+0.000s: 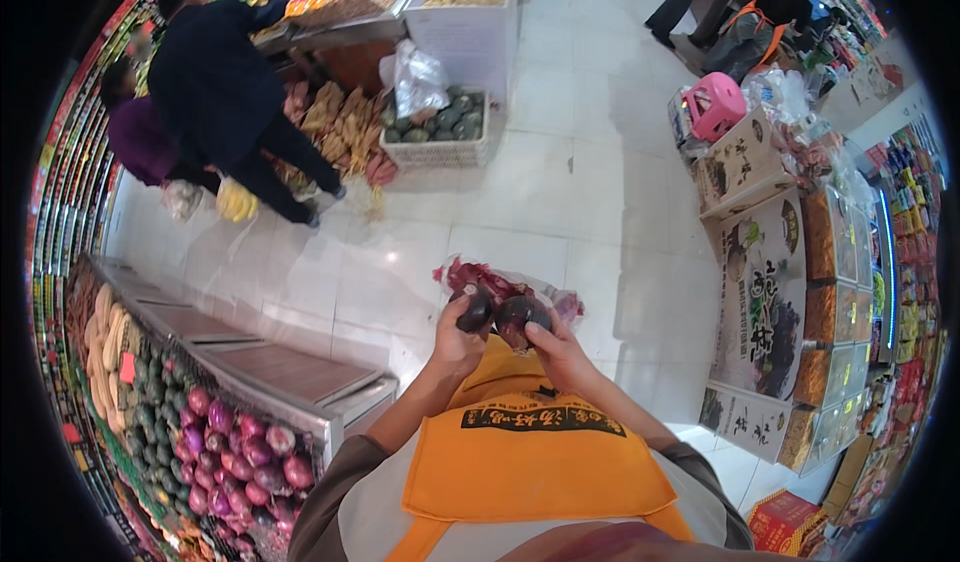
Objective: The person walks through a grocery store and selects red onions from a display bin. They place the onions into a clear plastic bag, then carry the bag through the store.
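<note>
In front of my apron, my left hand (459, 340) is closed around a dark purple round vegetable (476, 308). Beside it, my right hand (562, 354) grips a second dark purple round vegetable (520, 322), with the thumb pressed on its side. The two vegetables are close together; whether they touch I cannot tell. Their exact kind is too dark to make out. Just beyond and below them lies a crumpled red and clear plastic bag (462, 273), partly hidden by the vegetables. My orange apron (540, 462) covers the area below my hands.
A stand at the left holds red onions (240, 457) and dark green vegetables (150, 392). Ahead, a white crate (435, 152) of dark green produce stands on the tiled floor (540, 192). Two people stand at the far left. Boxes (760, 292) and a pink stool (714, 107) line the right.
</note>
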Demonstrator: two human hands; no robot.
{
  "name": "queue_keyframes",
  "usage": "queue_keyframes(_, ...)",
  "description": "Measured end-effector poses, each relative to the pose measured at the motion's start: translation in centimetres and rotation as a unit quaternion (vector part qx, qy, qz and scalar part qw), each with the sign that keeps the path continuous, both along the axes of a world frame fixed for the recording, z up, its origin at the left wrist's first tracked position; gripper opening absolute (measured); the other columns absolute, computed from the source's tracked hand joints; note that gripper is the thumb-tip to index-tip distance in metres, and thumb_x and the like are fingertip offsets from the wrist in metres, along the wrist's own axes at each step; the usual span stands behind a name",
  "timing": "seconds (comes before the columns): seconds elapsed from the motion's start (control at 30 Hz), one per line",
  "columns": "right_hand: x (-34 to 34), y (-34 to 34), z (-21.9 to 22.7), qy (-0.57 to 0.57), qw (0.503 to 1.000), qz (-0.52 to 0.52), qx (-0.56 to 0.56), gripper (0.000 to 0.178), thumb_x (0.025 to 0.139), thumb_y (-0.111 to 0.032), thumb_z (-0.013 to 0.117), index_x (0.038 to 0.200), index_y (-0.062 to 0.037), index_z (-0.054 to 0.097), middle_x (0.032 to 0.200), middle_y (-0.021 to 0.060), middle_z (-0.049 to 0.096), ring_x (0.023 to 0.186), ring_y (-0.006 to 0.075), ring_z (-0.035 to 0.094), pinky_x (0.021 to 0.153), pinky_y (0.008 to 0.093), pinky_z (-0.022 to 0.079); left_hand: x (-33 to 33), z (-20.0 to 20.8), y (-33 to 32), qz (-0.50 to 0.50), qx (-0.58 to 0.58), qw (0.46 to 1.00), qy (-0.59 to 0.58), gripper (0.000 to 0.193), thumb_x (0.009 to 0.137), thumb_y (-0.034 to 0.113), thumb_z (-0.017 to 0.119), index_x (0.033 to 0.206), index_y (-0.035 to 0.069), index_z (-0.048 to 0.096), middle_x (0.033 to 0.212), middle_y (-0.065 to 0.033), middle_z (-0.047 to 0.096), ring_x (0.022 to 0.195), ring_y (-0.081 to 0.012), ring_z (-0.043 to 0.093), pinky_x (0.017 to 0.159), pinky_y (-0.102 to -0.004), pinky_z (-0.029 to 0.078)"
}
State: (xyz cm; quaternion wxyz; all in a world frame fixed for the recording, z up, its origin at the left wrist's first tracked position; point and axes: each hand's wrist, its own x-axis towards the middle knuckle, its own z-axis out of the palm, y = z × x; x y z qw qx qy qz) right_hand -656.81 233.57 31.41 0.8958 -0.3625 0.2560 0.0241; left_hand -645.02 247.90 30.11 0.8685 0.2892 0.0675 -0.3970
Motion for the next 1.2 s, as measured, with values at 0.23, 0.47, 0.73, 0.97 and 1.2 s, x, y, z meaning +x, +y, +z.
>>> queue_keyframes(0.23, 6.8, -15.4, -1.0, -0.033, 0.986, -0.039, -0.156, 0.059, 0.105, -0.034, 0.060, 0.149, -0.0002, 0.042, 0.142, 0.0089, 0.052, 0.133, 0.0163, 0.044, 0.113, 0.0324, 0.035, 7.4, -0.4, -16.3, -0.145, -0.199, 0.969, 0.032, 0.048, 0.084, 0.052, 0.067, 0.109, 0.011, 0.067, 0.134, -0.0066, 0.059, 0.145, -0.0286, 0.039, 0.113, -0.0518, 0.036)
queue_keyframes(0.47, 16.4, -33.7, -2.0, 0.101, 0.895, -0.006, -0.434, 0.039, 0.107, -0.032, 0.057, 0.131, -0.0017, 0.054, 0.122, 0.0099, 0.051, 0.114, 0.0194, 0.048, 0.104, 0.0342, 0.038, 18.2, -1.5, -35.9, -0.211, -0.307, 0.926, 0.054, 0.045, 0.085, 0.047, 0.065, 0.112, 0.011, 0.068, 0.140, -0.0097, 0.052, 0.141, -0.0313, 0.042, 0.115, -0.0577, 0.037)
queue_keyframes(0.73, 25.3, -49.5, -2.3, 0.127, 0.886, -0.074, -0.440, 0.074, 0.091, -0.039, 0.077, 0.141, 0.0049, 0.044, 0.145, 0.0316, 0.039, 0.145, 0.0420, 0.031, 0.122, 0.0473, 0.021, 29.7, -0.7, -53.6, -0.356, -0.193, 0.909, 0.099, 0.041, 0.088, 0.036, 0.067, 0.115, 0.006, 0.063, 0.121, -0.0116, 0.061, 0.117, -0.0280, 0.060, 0.107, -0.0465, 0.048)
queue_keyframes(0.97, 34.1, -63.8, -6.4, 0.070, 0.793, -0.042, -0.604, 0.049, 0.101, -0.028, 0.063, 0.140, -0.0022, 0.048, 0.133, 0.0246, 0.048, 0.132, 0.0399, 0.042, 0.115, 0.0502, 0.029, 38.8, -4.2, -67.4, -0.363, -0.087, 0.924, 0.083, 0.045, 0.092, 0.039, 0.058, 0.121, 0.004, 0.060, 0.132, -0.0129, 0.061, 0.123, -0.0324, 0.060, 0.111, -0.0559, 0.043)
queue_keyframes(1.2, 44.2, -81.0, -4.1, 0.070, 0.832, 0.068, -0.547, 0.041, 0.105, -0.029, 0.054, 0.132, 0.0016, 0.049, 0.123, 0.0261, 0.052, 0.117, 0.0406, 0.051, 0.105, 0.0445, 0.039, 46.6, -2.5, -81.4, -0.252, -0.095, 0.960, 0.079, 0.039, 0.096, 0.040, 0.058, 0.113, 0.005, 0.059, 0.118, -0.0118, 0.063, 0.106, -0.0299, 0.064, 0.093, -0.0479, 0.055)
